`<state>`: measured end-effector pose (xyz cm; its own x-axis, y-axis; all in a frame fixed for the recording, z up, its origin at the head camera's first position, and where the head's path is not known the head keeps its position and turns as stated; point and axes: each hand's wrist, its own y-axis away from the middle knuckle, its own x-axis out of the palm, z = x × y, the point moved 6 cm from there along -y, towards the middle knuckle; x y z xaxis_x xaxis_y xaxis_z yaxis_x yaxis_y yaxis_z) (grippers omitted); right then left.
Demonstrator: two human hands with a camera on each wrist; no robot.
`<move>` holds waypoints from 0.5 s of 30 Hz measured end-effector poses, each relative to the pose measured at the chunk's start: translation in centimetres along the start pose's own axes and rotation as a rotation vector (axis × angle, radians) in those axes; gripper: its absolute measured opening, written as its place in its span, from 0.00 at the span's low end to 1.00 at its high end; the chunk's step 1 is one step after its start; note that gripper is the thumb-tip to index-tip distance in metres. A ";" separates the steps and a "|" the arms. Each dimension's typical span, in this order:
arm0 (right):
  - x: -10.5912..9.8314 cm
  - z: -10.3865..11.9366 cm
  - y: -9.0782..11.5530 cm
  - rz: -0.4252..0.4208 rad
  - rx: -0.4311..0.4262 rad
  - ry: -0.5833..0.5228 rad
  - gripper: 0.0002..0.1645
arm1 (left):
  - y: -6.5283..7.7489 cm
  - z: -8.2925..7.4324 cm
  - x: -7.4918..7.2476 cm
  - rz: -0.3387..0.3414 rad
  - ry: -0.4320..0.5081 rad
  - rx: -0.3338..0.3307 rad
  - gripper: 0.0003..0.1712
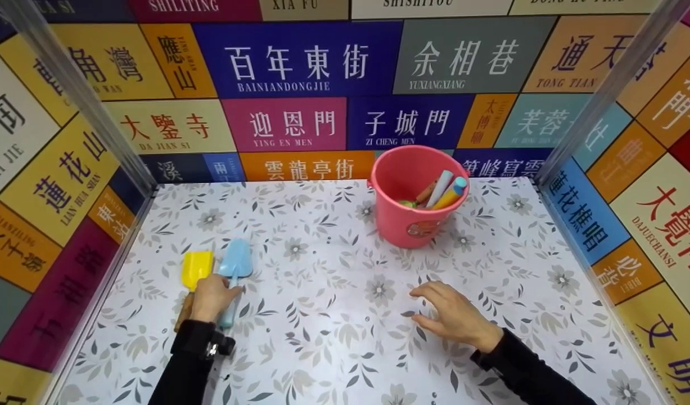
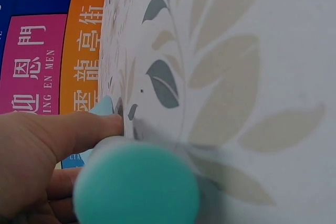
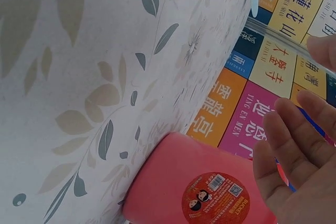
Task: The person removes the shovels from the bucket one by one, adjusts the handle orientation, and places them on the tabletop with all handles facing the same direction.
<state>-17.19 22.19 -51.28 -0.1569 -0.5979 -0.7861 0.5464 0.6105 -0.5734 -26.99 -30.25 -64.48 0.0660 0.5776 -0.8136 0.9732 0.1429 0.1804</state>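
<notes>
Standing: bucket [image 1: 398, 228], handles [image 1: 449, 195] inside | left fingers [image 1: 213, 286] clamped on blue shovel [image 1: 237, 260] | right fingers [image 1: 433, 292] apart

A white surface [image 1: 333, 349] bears grey flowers and leaves (some of the leaves are beige). Behind it stands the back wall [image 1: 153, 87], covered in coloured blocks with Chinese lettering, most with Latin letters beneath: a blue block [image 1: 300, 59] reads BAINIANDONGJIE, a pink block [image 1: 288, 124] YING EN MEN, a grey block [image 1: 468, 56] YUXIANGXIANG. The left wall [image 1: 58, 236] carries similar blocks, among them a yellow block [image 1: 63, 180] and a purple one. On the right wall [image 1: 654, 225], a cream block [image 1: 668, 208] has red characters. Clear strips [image 1: 77, 84] line both corners.
</notes>
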 end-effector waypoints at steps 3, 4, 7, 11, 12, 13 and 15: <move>0.0 0.0 0.1 0.007 0.005 0.002 0.30 | 0.2 -0.1 -0.1 -0.007 -0.001 -0.002 0.17; 0.0 0.0 0.1 0.009 0.006 0.002 0.30 | 0.2 -0.1 -0.1 -0.007 0.000 -0.005 0.17; 0.0 0.0 0.1 0.011 0.009 0.002 0.30 | 0.3 -0.1 -0.1 0.003 0.005 -0.012 0.18; 0.1 0.0 0.1 0.001 0.005 0.004 0.30 | 0.4 -0.3 0.0 0.013 0.016 -0.016 0.18; 0.1 0.1 0.1 -0.002 0.002 0.005 0.30 | 0.4 -0.3 0.0 0.010 0.015 -0.015 0.18; 0.1 0.1 0.1 -0.005 0.000 0.006 0.30 | 0.4 -0.3 0.0 0.006 0.016 -0.013 0.18; 0.2 0.1 0.1 -0.008 -0.004 0.007 0.30 | 0.3 -0.3 0.1 -0.001 0.012 -0.009 0.18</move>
<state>-17.07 22.08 -51.44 -0.1675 -0.5992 -0.7829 0.5419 0.6075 -0.5808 -26.74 -29.96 -64.32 0.0619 0.5872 -0.8070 0.9713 0.1508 0.1842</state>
